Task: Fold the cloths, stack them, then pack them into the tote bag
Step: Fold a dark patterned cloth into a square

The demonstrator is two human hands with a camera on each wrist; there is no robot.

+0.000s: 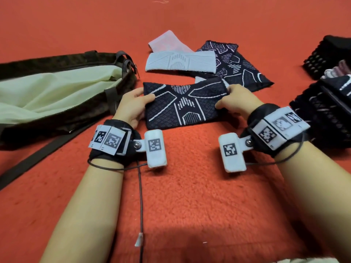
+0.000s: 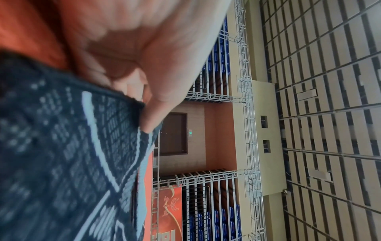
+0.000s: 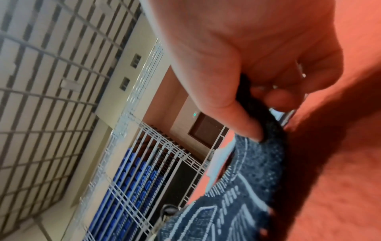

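Both hands pinch a folded dark cloth (image 1: 182, 105) with white line pattern, lying flat on the red surface (image 1: 190, 196) near its middle. Left hand (image 1: 133, 107) clamped on the cloth's left end, thumb on top, fingers under the edge; left wrist view shows thumb (image 2: 156, 114) pressing the cloth (image 2: 62, 146) corner. Right hand (image 1: 237, 100) clamped on the right end, same pinch; right wrist view shows thumb (image 3: 237, 114) on top and a fingertip below the cloth (image 3: 247, 187) edge. Tote bag (image 1: 57, 95) lies open toward the surface's left edge, dark outside, pale green lining showing, strap (image 1: 38, 158) trailing toward the near left corner. Beyond the held cloth: a pale blue folded cloth (image 1: 180, 62), a pink-white cloth (image 1: 167, 43) behind it, and another dark patterned cloth (image 1: 239, 67) spread to the right, partly under the blue one. At the right edge a black basket (image 1: 326, 118) with dark cloths in it, a second black basket (image 1: 322, 57) farther back. Wrist bands with marker tags (image 1: 112, 141) on both arms; a cable (image 1: 141, 205) hangs from the left one.
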